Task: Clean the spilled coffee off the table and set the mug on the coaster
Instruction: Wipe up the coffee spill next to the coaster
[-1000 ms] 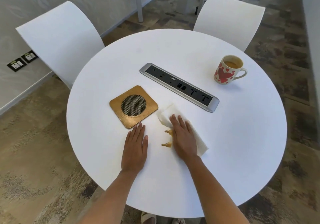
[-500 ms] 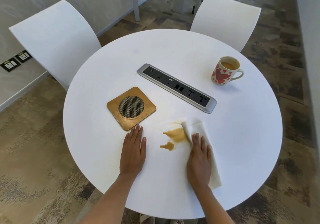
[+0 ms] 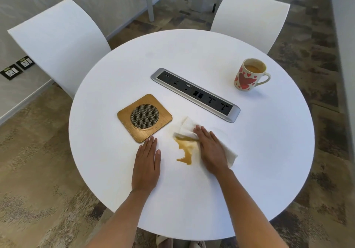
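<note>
We press our right hand (image 3: 210, 149) flat on the white paper towel (image 3: 187, 127) at lower centre to soak the brown coffee puddle (image 3: 185, 148) — left hand (image 3: 147, 166) flat, empty, bracing.

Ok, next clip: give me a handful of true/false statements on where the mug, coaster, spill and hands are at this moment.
1. The mug stands on the coaster. False: it stands on the bare table, beyond the power strip.
2. The right hand presses flat on a paper towel. True.
3. The spill is fully wiped. False: a brown puddle lies beside the towel.
4. The left hand lies flat on the table, holding nothing. True.
5. The mug is empty. False: coffee shows inside.
</note>
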{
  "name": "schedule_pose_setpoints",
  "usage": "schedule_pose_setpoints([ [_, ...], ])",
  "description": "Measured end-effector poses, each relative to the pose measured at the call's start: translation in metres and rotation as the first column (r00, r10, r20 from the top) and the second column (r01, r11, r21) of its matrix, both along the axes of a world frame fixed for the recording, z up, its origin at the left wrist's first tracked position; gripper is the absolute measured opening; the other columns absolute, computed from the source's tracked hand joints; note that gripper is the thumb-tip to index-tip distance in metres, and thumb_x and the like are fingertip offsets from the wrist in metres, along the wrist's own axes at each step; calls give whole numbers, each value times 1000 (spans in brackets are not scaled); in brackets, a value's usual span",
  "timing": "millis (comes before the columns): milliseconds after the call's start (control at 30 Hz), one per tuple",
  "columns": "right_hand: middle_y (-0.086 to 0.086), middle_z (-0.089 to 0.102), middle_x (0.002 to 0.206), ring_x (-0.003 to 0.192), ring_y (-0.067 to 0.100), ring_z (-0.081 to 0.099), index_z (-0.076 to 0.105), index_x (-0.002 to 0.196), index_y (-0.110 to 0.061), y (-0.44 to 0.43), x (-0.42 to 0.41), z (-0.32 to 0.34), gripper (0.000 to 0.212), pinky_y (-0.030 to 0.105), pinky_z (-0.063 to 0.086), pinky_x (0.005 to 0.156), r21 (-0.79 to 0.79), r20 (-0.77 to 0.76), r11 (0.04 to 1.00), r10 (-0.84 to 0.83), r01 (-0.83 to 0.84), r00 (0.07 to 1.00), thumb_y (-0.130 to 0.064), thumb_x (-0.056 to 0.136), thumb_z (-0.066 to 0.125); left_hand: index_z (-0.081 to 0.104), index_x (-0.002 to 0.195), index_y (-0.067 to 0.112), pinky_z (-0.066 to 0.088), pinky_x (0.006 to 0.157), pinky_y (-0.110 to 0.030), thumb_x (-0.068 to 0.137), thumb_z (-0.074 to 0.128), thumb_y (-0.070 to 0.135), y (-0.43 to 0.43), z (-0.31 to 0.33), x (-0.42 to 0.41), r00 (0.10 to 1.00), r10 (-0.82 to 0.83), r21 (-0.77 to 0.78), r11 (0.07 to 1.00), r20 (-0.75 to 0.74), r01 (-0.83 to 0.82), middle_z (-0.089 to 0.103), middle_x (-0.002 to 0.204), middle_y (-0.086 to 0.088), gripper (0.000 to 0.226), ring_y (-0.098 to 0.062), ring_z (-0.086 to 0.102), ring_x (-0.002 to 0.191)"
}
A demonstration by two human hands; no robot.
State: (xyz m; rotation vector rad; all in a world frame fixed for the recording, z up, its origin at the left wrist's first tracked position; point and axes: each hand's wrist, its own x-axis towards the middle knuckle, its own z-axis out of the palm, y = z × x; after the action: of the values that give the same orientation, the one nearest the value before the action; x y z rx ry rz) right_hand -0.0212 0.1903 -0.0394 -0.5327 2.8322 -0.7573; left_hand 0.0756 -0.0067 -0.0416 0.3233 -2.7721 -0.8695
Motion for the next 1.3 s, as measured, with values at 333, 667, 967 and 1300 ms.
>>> schedule_pose_setpoints([
  [333, -21, 12, 150, 140, -6, 5, 19, 148, -27, 37, 47, 0, 57, 7, -9, 112, -49, -10, 999, -11, 11, 1000, 0, 98, 21, 39, 140, 7, 16, 117, -32, 96, 27, 28, 0, 2, 1, 1000, -2, 6, 1000, -8, 2, 35, 150, -5, 50, -11, 24, 139],
  [667, -11, 71, 99, 89, 3, 67, 67, 104, -27, 20, 59, 52, 24, 16, 52, 73, -629, 735, 194, -165, 753, 657, -28, 99, 43, 42, 139, 13, 22, 116, -32, 99, 39, 19, 7, 15, -3, 996, 87, 323, 943, -21, -75, 42, 145, 3, 40, -9, 31, 137],
  [967, 5, 70, 72, 63, 19, 69, 75, 74, -14, 17, 43, 78, 36, 27, 56, 56, -470, 836, -234, 191, 851, 514, -29, 92, 47, 67, 102, 16, 58, 77, -32, 85, 62, 40, 66, 82, -16, 828, -340, 886, 301, 446, -354, 72, 96, -2, 30, -16, 68, 83],
  [1300, 0, 64, 107, 99, 17, 61, 59, 116, -24, 32, 38, 80, 39, 28, 55, 84, -791, 608, -101, -27, 603, 793, 2, 97, 38, 64, 91, 1, 59, 61, -28, 80, 66, 1, 62, 93, -23, 841, -211, 852, -63, 498, -520, 68, 89, -13, 11, -21, 66, 79],
])
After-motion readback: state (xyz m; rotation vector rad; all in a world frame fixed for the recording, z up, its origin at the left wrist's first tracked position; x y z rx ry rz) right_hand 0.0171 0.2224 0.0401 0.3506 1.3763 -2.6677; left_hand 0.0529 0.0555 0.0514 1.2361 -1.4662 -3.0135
